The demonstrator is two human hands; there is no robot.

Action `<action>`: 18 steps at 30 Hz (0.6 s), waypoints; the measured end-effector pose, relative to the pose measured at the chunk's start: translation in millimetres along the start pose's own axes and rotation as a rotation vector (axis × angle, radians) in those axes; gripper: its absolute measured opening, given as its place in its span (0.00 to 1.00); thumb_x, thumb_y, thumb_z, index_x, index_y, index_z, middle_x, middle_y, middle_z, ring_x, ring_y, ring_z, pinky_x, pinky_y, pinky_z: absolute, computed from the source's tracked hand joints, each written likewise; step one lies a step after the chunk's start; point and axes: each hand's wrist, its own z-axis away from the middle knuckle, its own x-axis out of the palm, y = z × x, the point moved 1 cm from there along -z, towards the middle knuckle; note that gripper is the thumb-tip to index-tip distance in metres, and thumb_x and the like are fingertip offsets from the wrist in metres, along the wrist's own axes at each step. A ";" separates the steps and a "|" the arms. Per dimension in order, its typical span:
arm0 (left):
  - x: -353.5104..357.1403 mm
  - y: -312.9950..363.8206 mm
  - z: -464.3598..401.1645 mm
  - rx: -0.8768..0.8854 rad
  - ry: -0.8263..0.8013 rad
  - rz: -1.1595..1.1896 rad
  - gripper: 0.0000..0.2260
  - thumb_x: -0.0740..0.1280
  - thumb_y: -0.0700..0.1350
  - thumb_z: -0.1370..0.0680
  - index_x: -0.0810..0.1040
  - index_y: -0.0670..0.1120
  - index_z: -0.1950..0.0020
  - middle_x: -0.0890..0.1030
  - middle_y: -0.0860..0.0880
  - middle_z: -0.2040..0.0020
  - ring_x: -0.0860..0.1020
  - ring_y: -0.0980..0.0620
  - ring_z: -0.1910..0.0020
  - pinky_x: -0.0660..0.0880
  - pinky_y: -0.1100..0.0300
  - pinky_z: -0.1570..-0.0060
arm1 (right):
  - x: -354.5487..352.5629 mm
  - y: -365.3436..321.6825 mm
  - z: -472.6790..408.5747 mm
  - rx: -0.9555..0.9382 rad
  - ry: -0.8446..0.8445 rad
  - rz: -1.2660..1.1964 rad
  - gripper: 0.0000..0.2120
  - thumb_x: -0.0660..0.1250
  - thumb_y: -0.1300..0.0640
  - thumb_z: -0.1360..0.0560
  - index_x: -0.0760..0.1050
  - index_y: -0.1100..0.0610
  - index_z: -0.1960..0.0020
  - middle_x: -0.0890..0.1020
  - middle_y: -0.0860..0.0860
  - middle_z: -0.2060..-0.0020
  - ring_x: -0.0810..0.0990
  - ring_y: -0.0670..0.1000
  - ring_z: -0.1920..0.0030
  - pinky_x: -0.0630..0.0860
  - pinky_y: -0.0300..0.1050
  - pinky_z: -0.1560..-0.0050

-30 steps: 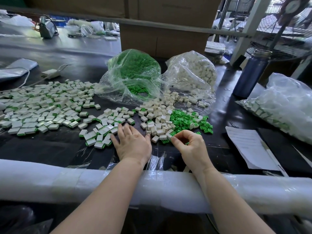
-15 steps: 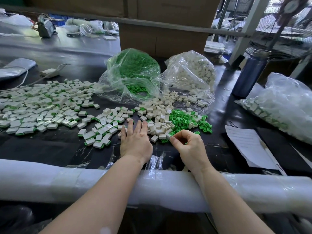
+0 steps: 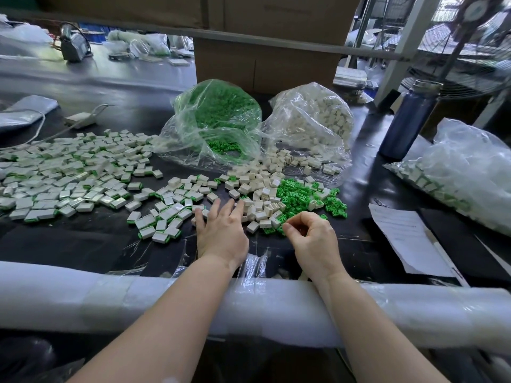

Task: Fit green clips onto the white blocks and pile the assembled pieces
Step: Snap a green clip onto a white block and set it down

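Here the left hand (image 3: 221,233) lies flat, fingers spread, touching the loose white blocks (image 3: 260,205) just ahead; the right hand (image 3: 312,239) pinches narrowly, contents unclear, beside green clips (image 3: 296,194).

1. The black desk (image 3: 83,244) has a smooth, slightly glossy top.
2. The small white blocks (image 3: 260,194) and bright green clips (image 3: 300,193) look like hard, smooth plastic.
3. Two clear bags (image 3: 193,139) are thin, crinkled, shiny film.
4. The white padded rail (image 3: 83,297) is matt foam under glossy tape.
5. The white sheet (image 3: 406,239) is matt paper.
6. The dark blue bottle (image 3: 409,125) looks like satin metal.
7. The brown box (image 3: 265,64) is matt cardboard.
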 end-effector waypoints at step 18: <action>-3.2 -1.5 6.6 -0.002 0.193 0.056 0.10 0.62 0.48 0.22 0.72 0.55 0.41 0.77 0.55 0.45 0.69 0.51 0.41 0.56 0.52 0.34 | 10.0 -9.1 4.2 -0.205 -0.100 0.498 0.10 0.66 0.52 0.25 0.78 0.50 0.44 0.74 0.47 0.48 0.69 0.50 0.43 0.59 0.45 0.44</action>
